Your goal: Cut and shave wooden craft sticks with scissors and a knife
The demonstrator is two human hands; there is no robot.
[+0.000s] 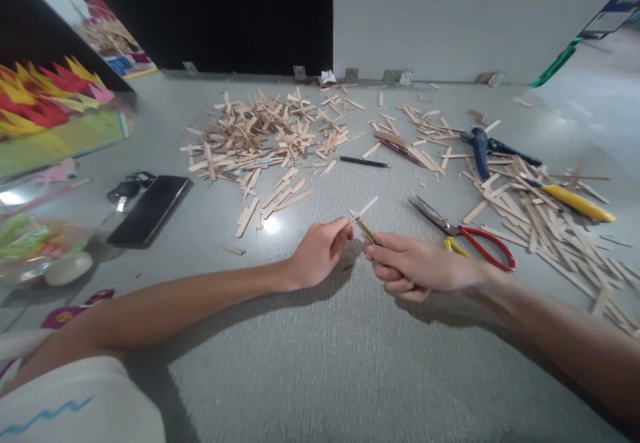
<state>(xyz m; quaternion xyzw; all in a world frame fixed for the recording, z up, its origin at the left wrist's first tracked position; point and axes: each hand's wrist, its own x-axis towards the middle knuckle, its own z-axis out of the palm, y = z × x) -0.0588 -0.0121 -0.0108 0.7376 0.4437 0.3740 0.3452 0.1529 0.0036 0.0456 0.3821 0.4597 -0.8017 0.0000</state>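
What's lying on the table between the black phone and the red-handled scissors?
In the head view, between the phone and the scissors lie loose wooden sticks and both hands, left and right.

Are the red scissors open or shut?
Shut. The red scissors lie flat on the table with both blades together in one point.

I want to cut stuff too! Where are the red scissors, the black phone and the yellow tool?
red scissors (487, 248): head view, on the red handle loop.
black phone (150, 210): head view, middle of its dark screen.
yellow tool (579, 203): head view, middle of its yellow handle, on the sticks.
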